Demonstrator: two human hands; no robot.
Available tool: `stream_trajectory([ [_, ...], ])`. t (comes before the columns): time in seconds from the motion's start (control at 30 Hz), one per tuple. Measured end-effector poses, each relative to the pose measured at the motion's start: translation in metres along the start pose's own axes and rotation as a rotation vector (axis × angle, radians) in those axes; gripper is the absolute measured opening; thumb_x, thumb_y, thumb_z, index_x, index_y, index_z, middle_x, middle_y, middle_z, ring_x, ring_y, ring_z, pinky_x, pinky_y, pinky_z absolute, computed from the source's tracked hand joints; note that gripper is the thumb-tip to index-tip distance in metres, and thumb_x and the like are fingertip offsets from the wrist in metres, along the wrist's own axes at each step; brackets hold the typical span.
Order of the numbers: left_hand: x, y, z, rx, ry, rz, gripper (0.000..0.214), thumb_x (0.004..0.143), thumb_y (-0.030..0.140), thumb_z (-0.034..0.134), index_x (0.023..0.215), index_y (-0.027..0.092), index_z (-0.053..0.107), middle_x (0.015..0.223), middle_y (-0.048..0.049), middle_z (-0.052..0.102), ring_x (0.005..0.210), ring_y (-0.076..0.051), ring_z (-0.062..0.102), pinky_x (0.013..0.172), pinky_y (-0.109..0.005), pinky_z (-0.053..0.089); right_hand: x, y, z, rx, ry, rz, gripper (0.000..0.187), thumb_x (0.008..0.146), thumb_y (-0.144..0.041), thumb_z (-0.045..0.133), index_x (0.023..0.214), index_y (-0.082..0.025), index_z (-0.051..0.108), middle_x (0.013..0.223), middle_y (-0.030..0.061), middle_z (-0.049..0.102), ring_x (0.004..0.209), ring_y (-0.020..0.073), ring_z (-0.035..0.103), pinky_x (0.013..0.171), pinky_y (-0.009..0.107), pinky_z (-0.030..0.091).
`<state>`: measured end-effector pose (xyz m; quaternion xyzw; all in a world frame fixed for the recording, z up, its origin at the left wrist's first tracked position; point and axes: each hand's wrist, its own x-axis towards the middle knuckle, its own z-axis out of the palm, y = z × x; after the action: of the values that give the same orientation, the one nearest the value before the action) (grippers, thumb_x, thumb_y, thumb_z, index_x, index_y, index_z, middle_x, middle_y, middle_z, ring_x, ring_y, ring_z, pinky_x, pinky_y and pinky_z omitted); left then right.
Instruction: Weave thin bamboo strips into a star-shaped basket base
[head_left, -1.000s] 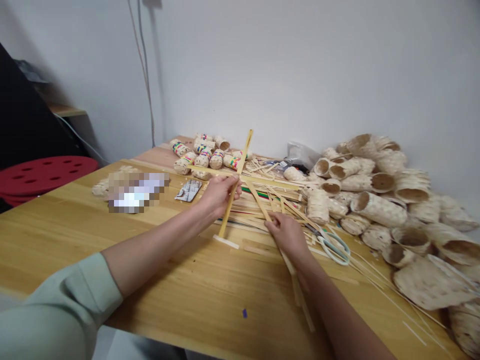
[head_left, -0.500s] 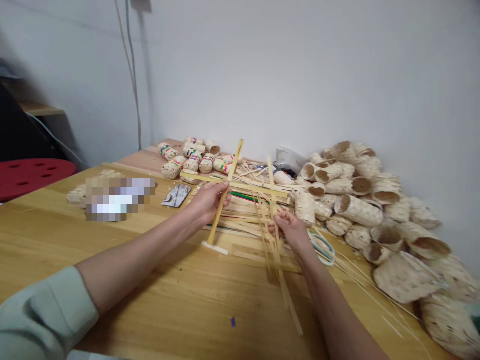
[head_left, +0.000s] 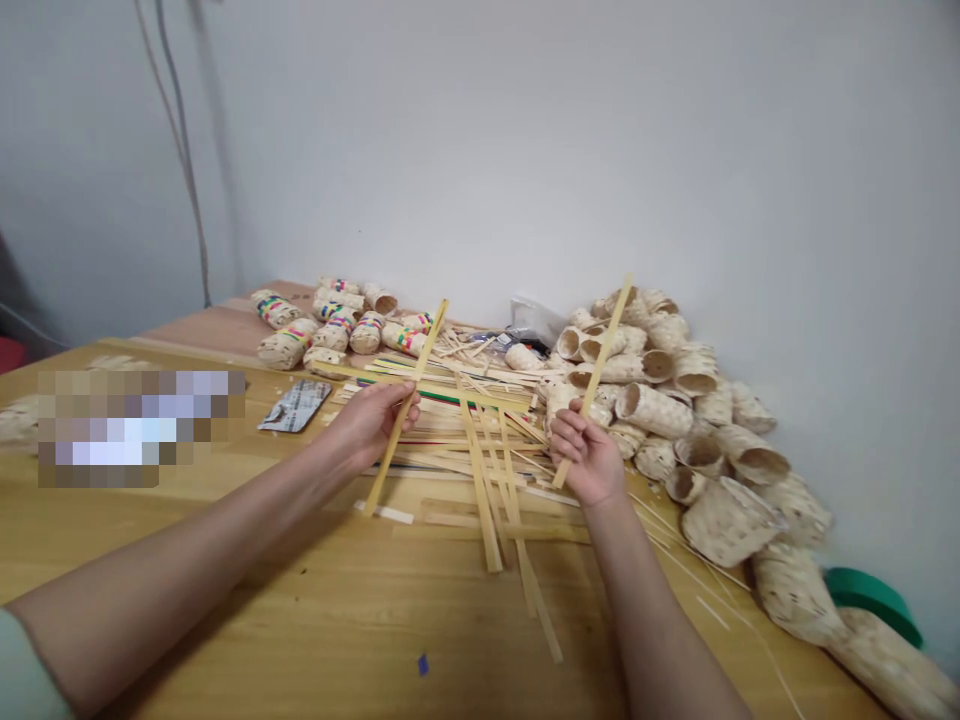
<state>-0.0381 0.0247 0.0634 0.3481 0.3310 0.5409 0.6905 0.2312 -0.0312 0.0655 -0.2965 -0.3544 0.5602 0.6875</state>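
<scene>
loose bamboo strips (head_left: 478, 480) — obstacle mid-table

Your left hand (head_left: 367, 425) held one bamboo strip (head_left: 381, 475), and your right hand (head_left: 589, 458) held a second bamboo strip (head_left: 611, 330). On your one wooden table (head_left: 300, 600) you had one foil card (head_left: 295, 405), one green roll (head_left: 874, 603), one purple scrap (head_left: 424, 664), roughly ten banded bundles (head_left: 277, 348) and well over twenty woven tubes (head_left: 651, 410). Two cords (head_left: 176, 150) hung behind.

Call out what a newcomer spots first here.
A heap of woven tubes stands against the wall at the table's right. Small rolls with coloured bands cluster at the back. Centre front, the left hand grips a pale strip and the right hand another, above a spread of loose strips.
</scene>
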Motion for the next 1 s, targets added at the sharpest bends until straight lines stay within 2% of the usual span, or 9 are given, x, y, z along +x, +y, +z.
stream_trajectory([
  [0.07,0.000,-0.001,0.000,0.004,-0.004,-0.001,0.008,0.076,0.011,0.059,0.068,0.010,0.057,0.060,-0.0008,0.057,0.045,-0.008,0.052,0.038,-0.016,0.038,-0.003,-0.002,0.001,0.079,-0.072,0.000,0.008,0.078,-0.016,0.057,0.082,-0.022,0.055,0.059,-0.0073,0.027,0.043,0.0083,0.022,0.032,0.011,0.026],
  [0.2,-0.001,-0.005,0.000,0.026,-0.001,0.014,0.008,0.074,0.013,0.060,0.067,0.011,0.057,0.058,-0.0004,0.057,0.044,-0.007,0.050,0.038,-0.017,0.037,-0.006,-0.003,0.006,0.004,-0.098,-0.011,0.006,0.080,-0.024,0.061,0.081,-0.022,0.055,0.060,-0.0078,0.022,0.044,0.0083,0.018,0.032,0.011,0.024],
  [0.3,-0.004,-0.010,0.003,0.059,0.003,0.010,0.013,0.073,0.016,0.064,0.065,0.011,0.056,0.055,0.0002,0.056,0.043,-0.007,0.050,0.041,-0.017,0.038,-0.007,-0.001,0.016,-0.119,-0.095,-0.029,0.019,0.080,-0.040,0.065,0.081,-0.023,0.055,0.059,-0.0081,0.024,0.044,0.0072,0.022,0.034,0.011,0.023],
  [0.37,-0.005,-0.015,0.005,0.069,0.018,0.006,0.014,0.073,0.018,0.065,0.065,0.011,0.056,0.055,0.0005,0.055,0.044,-0.007,0.050,0.042,-0.017,0.039,-0.011,0.004,0.026,-0.207,-0.085,-0.024,0.026,0.076,-0.046,0.068,0.082,-0.024,0.055,0.058,-0.0084,0.031,0.044,0.0061,0.028,0.036,0.012,0.026],
  [0.53,-0.011,-0.028,0.010,0.097,0.019,0.022,0.013,0.076,0.017,0.062,0.066,0.012,0.055,0.059,0.0003,0.057,0.044,-0.007,0.051,0.042,-0.018,0.038,-0.030,0.031,0.054,-0.677,-0.099,0.043,0.029,0.075,-0.048,0.067,0.076,-0.020,0.059,0.056,-0.0045,0.055,0.044,0.0080,0.046,0.043,0.019,0.039],
  [0.67,-0.017,-0.035,0.016,0.086,0.004,0.013,0.010,0.076,0.016,0.062,0.069,0.011,0.057,0.062,-0.0010,0.059,0.045,-0.007,0.052,0.042,-0.018,0.039,-0.042,0.055,0.065,-0.987,-0.104,-0.013,0.028,0.081,-0.046,0.058,0.074,-0.019,0.061,0.056,-0.0022,0.061,0.046,0.0114,0.055,0.049,0.023,0.044],
  [0.83,-0.022,-0.041,0.019,0.045,-0.015,-0.011,0.011,0.074,0.017,0.065,0.069,0.011,0.058,0.063,-0.0007,0.059,0.045,-0.007,0.051,0.040,-0.018,0.038,-0.043,0.068,0.064,-1.087,-0.081,-0.034,0.027,0.084,-0.044,0.054,0.075,-0.020,0.062,0.055,-0.0024,0.062,0.044,0.0115,0.056,0.046,0.021,0.042],
  [1.0,-0.022,-0.045,0.018,0.007,-0.064,-0.049,0.008,0.074,0.013,0.063,0.069,0.011,0.058,0.059,-0.0001,0.058,0.044,-0.007,0.051,0.042,-0.018,0.038,-0.043,0.068,0.065,-1.069,-0.068,-0.035,0.029,0.082,-0.046,0.054,0.072,-0.019,0.061,0.054,-0.0019,0.061,0.042,0.0113,0.053,0.044,0.021,0.041],
])
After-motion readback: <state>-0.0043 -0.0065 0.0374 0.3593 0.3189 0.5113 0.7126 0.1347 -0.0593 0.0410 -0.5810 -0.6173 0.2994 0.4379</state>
